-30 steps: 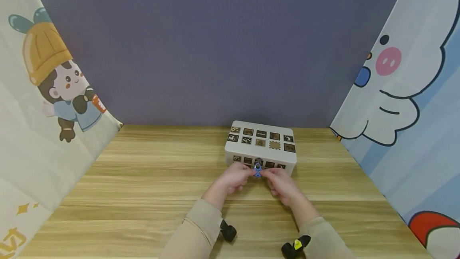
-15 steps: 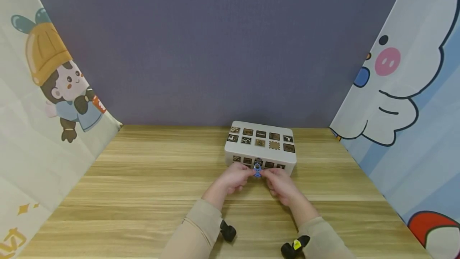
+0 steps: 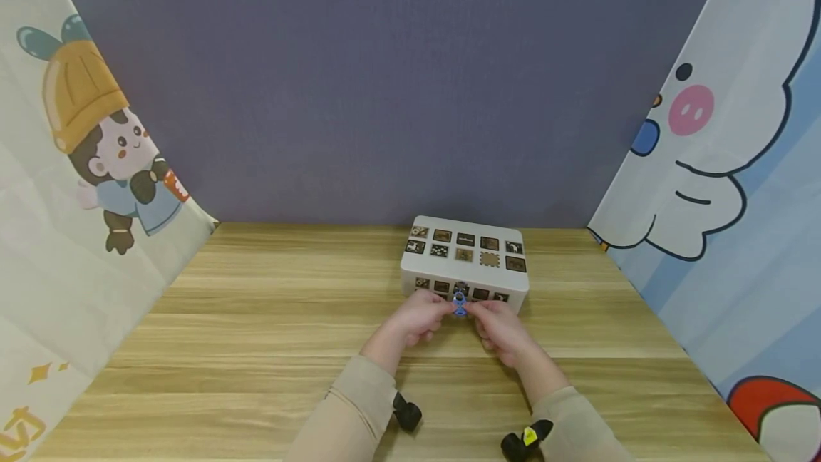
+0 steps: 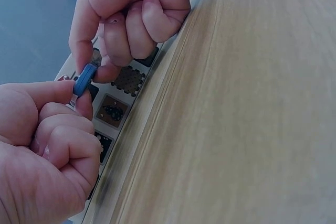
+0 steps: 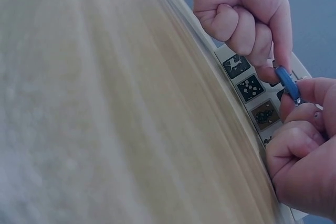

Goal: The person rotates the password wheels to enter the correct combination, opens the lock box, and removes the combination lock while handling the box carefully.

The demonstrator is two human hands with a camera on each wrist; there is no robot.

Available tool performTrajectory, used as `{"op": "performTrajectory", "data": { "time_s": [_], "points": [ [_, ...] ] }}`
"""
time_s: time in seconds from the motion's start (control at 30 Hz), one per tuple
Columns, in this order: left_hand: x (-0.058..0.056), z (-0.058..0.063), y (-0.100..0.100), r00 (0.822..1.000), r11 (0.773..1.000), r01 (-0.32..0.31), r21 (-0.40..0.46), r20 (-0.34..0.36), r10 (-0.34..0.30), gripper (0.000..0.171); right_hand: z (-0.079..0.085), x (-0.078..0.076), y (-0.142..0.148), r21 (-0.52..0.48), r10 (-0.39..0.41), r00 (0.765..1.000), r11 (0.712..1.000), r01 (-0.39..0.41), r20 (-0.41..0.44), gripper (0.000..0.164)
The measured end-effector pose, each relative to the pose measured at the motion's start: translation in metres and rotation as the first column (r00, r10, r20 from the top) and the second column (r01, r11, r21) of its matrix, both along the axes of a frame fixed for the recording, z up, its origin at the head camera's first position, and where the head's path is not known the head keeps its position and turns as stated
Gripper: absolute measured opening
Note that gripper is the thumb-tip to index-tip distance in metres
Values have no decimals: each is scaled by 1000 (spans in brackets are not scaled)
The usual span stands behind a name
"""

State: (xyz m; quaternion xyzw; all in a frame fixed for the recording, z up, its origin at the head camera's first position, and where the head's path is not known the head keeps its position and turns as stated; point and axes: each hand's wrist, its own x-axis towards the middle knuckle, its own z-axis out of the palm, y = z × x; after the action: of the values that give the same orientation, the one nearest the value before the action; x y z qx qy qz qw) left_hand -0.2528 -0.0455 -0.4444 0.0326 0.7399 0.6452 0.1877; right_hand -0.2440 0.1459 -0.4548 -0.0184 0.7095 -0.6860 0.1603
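Note:
A small blue padlock (image 3: 460, 304) hangs at the metal clasp (image 3: 461, 286) on the front of a white box (image 3: 462, 271) printed with dark picture squares. My left hand (image 3: 420, 316) pinches the padlock's left side between thumb and index finger. From the other side, the thumb and index finger of my right hand (image 3: 505, 332) pinch it too. In the left wrist view the blue padlock (image 4: 84, 79) shows edge-on between both pairs of fingertips, and the remaining fingers of each hand are curled in. Parts of the box front are hidden behind the hands.
The box stands on a wood-grain table (image 3: 288, 319), near the grey-blue back panel (image 3: 385, 91). Printed cartoon sheets flank the table, one on the left (image 3: 38, 234) and one on the right (image 3: 770, 248). Both wrists carry small black cameras.

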Motion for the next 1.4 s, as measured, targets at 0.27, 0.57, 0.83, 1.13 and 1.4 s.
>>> {"op": "performTrajectory", "data": {
  "time_s": [0.27,0.57,0.83,1.13,1.4],
  "points": [
    [0,1,0,1000,1000,-2,-8,0,2,24,-1,-1,0,2,-2,1000,1000,2,3,30],
    [1,2,-1,1000,1000,-8,-9,1,8,23,-2,-2,0,-11,-5,1000,1000,5,18,28],
    [0,1,-2,1000,1000,-1,-16,1,1,23,-2,-1,3,-26,20,1000,999,-19,20,31],
    [0,-1,-3,1000,1000,9,-12,2,-9,24,1,-2,8,-36,33,998,999,-31,48,38],
    [0,1,-4,1000,1000,10,-6,-3,-10,25,4,-2,13,-67,-10,997,998,15,80,39]
  ]
}}
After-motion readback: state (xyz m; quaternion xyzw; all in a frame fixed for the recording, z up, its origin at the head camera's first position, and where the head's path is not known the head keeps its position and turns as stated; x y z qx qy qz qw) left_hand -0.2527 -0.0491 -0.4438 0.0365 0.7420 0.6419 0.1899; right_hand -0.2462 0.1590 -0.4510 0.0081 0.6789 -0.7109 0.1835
